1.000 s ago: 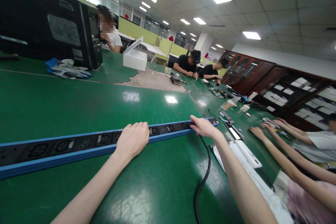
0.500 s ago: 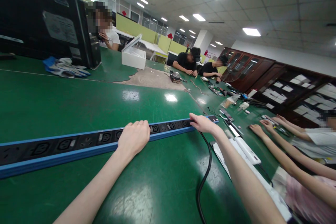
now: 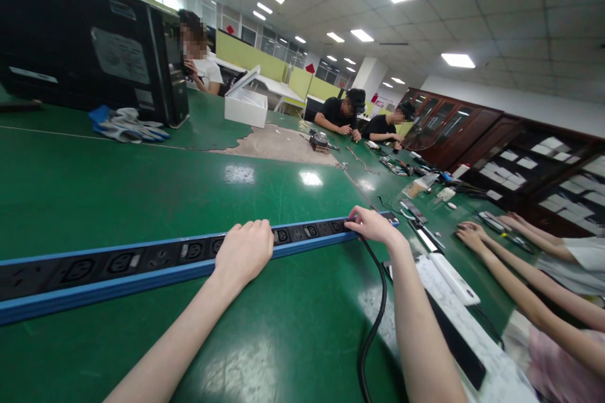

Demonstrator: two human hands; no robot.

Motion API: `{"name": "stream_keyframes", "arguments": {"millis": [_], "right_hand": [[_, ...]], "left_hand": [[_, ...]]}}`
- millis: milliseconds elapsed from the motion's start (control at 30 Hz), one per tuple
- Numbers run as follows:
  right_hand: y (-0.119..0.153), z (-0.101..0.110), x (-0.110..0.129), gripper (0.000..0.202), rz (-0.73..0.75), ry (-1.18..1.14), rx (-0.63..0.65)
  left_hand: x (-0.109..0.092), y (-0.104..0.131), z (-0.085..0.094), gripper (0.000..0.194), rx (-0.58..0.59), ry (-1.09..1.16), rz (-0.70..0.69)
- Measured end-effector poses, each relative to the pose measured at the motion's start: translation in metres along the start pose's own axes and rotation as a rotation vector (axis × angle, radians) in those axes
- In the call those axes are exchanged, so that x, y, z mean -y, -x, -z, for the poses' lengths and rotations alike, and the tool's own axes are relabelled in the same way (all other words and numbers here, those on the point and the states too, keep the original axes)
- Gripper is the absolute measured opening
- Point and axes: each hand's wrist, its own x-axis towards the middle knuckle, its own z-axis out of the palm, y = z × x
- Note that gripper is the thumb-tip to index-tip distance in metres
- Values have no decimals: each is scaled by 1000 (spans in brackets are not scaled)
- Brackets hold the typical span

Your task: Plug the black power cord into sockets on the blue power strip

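Observation:
A long blue power strip [image 3: 158,257] with a row of black sockets lies across the green table [image 3: 283,359], running from the left edge to right of centre. My left hand [image 3: 244,250] is wrapped over its middle, fingers closed around the far side and hiding a socket or two. Close to the strip's right end, my right hand [image 3: 374,225] pinches the plug end of a black power cord [image 3: 382,293] at a socket. Fingers cover most of the plug, so how deep it sits in the socket cannot be seen. From there the cord curves down towards me.
A black computer case [image 3: 89,44], work gloves [image 3: 127,124] and a white box [image 3: 246,107] stand at the back left. Right of my arm lie a white power strip [image 3: 454,280] and a dark phone-like slab [image 3: 456,340]. Co-workers' hands [image 3: 472,236] rest farther right.
My right hand has shifted slightly, its wrist and forearm swinging more upright while it stays at the plug. My left hand keeps its place on the strip. The view has moved a little.

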Motion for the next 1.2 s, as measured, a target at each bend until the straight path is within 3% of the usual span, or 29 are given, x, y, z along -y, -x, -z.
{"name": "stream_keyframes", "arguments": {"millis": [100, 367, 667, 967, 1200], "right_hand": [[-7, 6, -2, 43, -74, 138, 54], [-10, 1, 1, 41, 118, 195, 9], [-5, 8, 12, 40, 70, 360, -28], [-2, 8, 9, 39, 154, 384, -94], [-8, 14, 5, 36, 173, 326, -29]], "left_hand": [[-1, 0, 1, 38, 9, 0, 6], [0, -2, -4, 34, -28, -38, -29], [-1, -3, -5, 36, -17, -80, -51], [-2, -6, -5, 38, 13, -74, -17], [-2, -5, -3, 39, 18, -81, -44]]}}
